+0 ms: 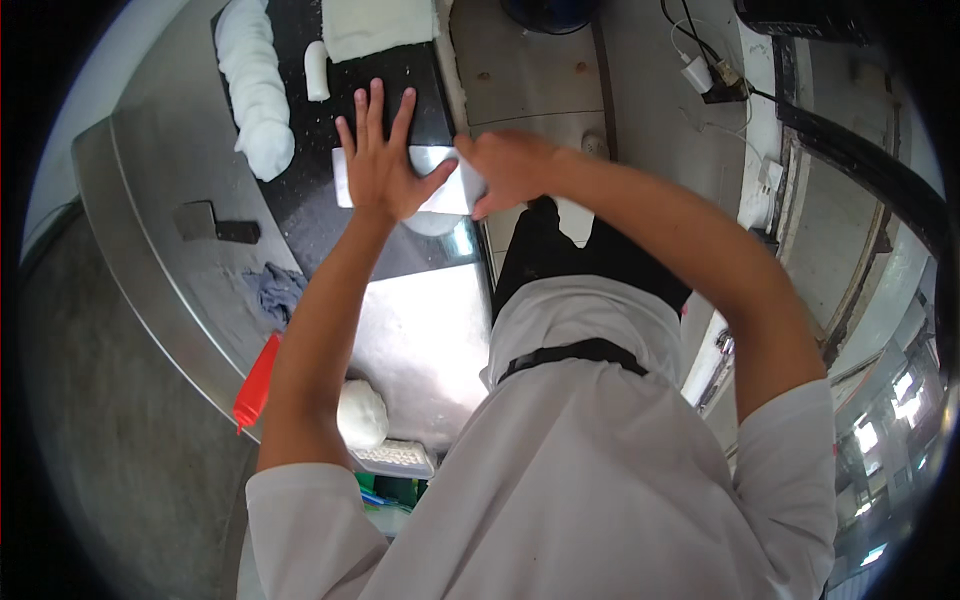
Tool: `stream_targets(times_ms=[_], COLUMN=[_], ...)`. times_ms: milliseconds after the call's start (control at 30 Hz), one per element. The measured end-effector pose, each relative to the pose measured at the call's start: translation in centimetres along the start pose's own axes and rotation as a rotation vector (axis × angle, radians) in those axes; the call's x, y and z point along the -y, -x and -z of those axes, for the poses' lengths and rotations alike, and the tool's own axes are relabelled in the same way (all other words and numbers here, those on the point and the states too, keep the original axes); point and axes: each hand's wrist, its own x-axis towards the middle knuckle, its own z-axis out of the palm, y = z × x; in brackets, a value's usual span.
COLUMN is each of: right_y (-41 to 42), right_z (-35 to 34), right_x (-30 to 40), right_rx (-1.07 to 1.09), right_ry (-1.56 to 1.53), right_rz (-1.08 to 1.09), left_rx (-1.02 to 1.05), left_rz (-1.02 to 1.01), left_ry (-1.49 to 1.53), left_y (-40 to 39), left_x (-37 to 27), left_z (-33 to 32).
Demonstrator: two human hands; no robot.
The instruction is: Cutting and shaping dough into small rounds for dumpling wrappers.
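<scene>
My left hand (386, 169) lies palm down across a broad, flat metal blade (442, 187), fingers spread over the black work surface (315, 217). At the blade's right end, my right hand (514, 169) grips it; any handle is hidden by the fingers. A thin, pale round sheet, probably dough (435, 224), shows from under the blade's lower edge. Beyond my left fingertips is a short white dough cylinder (317, 71). A long, lumpy white roll (255, 90) lies to the left; whether it is dough or cloth, I cannot tell.
A folded white cloth (379, 28) lies at the far end. On the steel counter (161, 161) are a black-handled scraper (199, 221), a grey-blue rag (279, 292) and a red squeeze bottle (256, 382). A white dough ball (362, 415) sits near my left elbow.
</scene>
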Motion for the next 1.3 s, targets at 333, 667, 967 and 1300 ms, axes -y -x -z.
stream_targets(times_ms=[333, 667, 967, 1300], right_y=[-3.1, -4.5, 0.4, 5.9], right_z=[3.4, 7.7, 1.6, -3.6], right_x=[-1.8, -3.7, -1.3, 0.3], right_rx=[-0.048, -0.113, -0.110, -0.049], right_ry=[0.137, 0.121, -0.048, -0.265], right_rz=[0.008, 0.076, -0.017, -0.066], left_rx=[-0.199, -0.228, 0.403, 0.635], left_rz=[-0.101, -0.123, -0.614, -0.447], left_ry=[-0.108, -0.104, -0.002, -0.017], left_y=[-6.5, -9.0, 1.0, -1.2], left_x=[1.5, 2.1, -0.7, -3.1], left_z=[0.2, 0.5, 4.3, 7.3])
